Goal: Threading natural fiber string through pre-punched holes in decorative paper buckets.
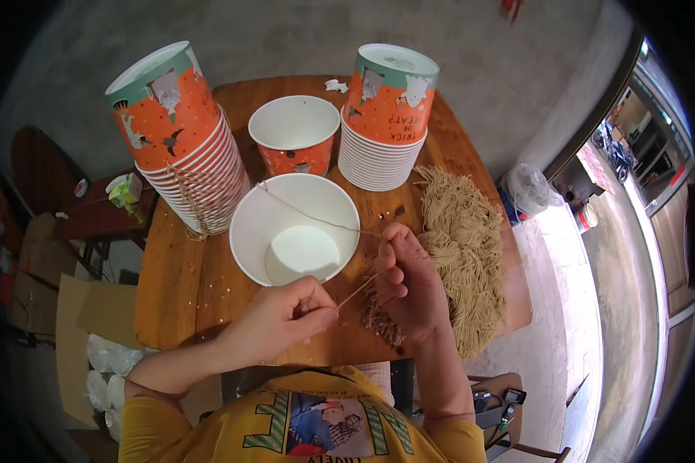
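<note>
A thin tan string point(316, 221) runs from the far rim of a white-lined paper bucket point(247, 224) across its opening to my right hand point(417, 289), closed on it in a pinch. More of the string stretches between my two hands, and my left hand point(286, 318) grips it between thumb and forefinger at the bucket's near side. The bucket's mouth tilts toward me and nothing lies inside. Beside my right hand is a big bundle of beige strings point(467, 262). Below that hand, a smaller heap of darker strings point(380, 320) is partly covered.
Inverted orange-and-green paper buckets form a left stack point(166, 123), with strings hanging on it, and a right stack point(390, 100). Another bucket point(297, 158) stands upright between them. Small beads dot the wooden table point(185, 309). A cardboard box point(77, 339) sits on the left, a chair point(506, 393) at lower right.
</note>
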`<action>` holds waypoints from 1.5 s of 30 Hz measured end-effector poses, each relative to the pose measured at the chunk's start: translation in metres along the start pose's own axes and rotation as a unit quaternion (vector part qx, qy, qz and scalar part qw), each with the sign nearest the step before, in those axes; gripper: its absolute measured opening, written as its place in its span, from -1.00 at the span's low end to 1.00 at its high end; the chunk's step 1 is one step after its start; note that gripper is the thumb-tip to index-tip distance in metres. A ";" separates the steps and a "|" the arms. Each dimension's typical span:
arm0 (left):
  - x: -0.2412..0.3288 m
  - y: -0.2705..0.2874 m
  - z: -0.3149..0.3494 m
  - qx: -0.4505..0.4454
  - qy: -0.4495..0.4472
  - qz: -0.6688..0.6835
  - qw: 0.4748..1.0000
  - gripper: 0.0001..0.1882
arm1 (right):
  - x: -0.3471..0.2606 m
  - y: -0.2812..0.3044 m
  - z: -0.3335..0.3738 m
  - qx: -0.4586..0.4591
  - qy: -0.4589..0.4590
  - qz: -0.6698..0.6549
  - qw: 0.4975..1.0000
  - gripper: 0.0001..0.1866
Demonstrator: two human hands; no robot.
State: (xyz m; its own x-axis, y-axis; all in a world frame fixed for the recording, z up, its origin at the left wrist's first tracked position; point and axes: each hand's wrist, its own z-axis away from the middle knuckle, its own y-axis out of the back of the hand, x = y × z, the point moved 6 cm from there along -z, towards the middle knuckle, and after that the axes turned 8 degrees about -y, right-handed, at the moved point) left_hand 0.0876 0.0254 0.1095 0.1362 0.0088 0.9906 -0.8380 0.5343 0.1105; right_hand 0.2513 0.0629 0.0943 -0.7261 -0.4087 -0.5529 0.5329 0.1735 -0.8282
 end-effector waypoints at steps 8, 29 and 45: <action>0.019 0.002 0.008 0.075 -0.164 -0.253 0.951 -0.89 | -0.020 -0.023 0.031 0.237 0.363 0.797 0.421 -0.81; 0.033 0.020 -0.004 0.089 -0.241 -0.447 0.857 -0.83 | 0.038 0.002 0.032 0.198 0.256 0.606 0.726 -0.82; 0.029 0.018 -0.009 0.072 -0.212 -0.406 0.886 -0.85 | 0.040 -0.002 0.021 0.175 0.265 0.577 0.753 -0.84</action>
State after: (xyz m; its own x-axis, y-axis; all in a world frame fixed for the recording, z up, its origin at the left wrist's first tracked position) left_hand 0.0813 0.0427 0.1393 0.5392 -0.6642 0.5178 -0.6180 0.1057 0.7791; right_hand 0.2303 0.0272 0.0753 0.2853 0.2639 -0.9214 0.9561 -0.1459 0.2542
